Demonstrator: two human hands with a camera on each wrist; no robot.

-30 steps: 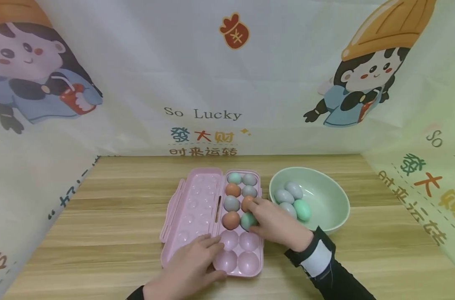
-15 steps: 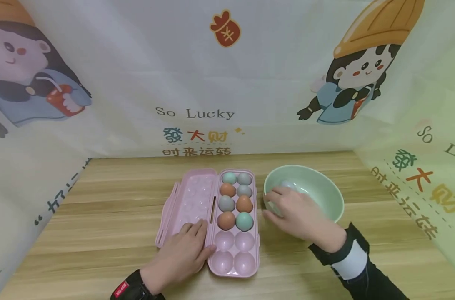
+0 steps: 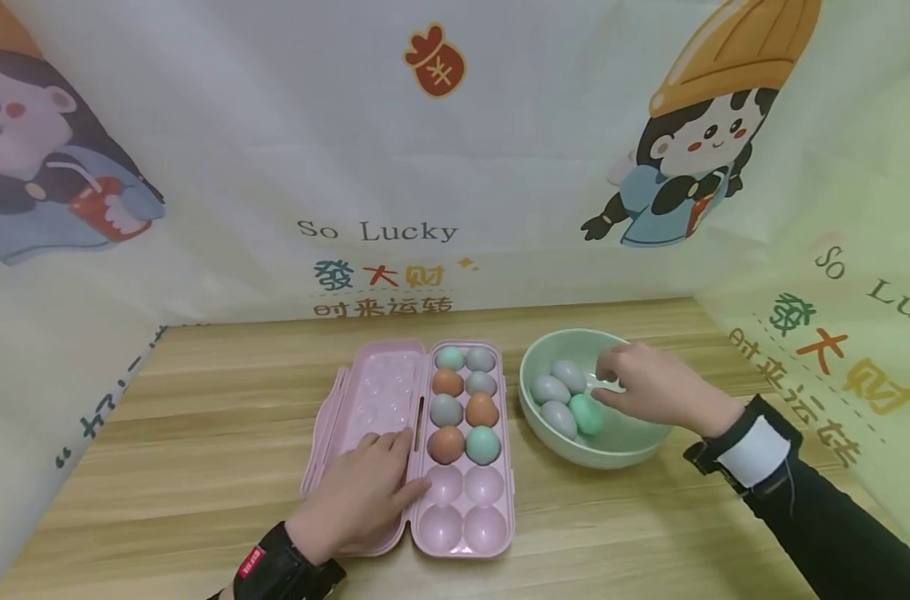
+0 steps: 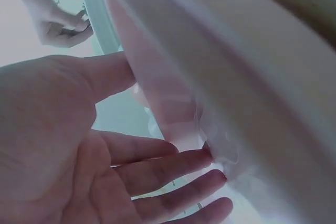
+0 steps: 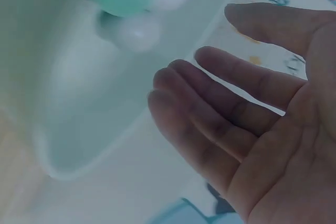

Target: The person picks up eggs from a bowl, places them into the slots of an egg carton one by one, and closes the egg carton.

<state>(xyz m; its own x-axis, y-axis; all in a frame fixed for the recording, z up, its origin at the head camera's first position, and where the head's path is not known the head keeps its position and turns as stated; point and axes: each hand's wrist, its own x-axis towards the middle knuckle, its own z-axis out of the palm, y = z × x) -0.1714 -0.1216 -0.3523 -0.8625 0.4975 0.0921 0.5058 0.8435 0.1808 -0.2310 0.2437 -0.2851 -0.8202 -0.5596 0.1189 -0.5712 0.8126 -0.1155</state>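
Note:
A pink egg carton [image 3: 509, 517] lies open on the table. Its near cups are bare, and the others hold brown, grey and green eggs [image 3: 482, 446]. My left hand [image 3: 361, 487] rests over the near part of the lid [image 3: 387, 375], fingers spread and thumb toward the cups. To the right of the carton stands a pale green bowl [image 3: 605, 457] holding grey eggs [image 3: 550, 389] and a green egg [image 3: 587, 414]. Over the bowl's right side hovers my right hand [image 3: 657, 387]. In the right wrist view its fingers [image 5: 199, 145] are loosely bent and the palm is bare.
Wood-patterned tabletop [image 3: 222, 417] surrounds the carton and bowl. A printed white cloth [image 3: 530, 167] with cartoon figures and lettering encloses the back and sides.
My right hand has left the eggs in the carton, passed over the bowl's eggs and shifted right. My left hand has slid off the carton's near cups onto the lid. The head view has shifted.

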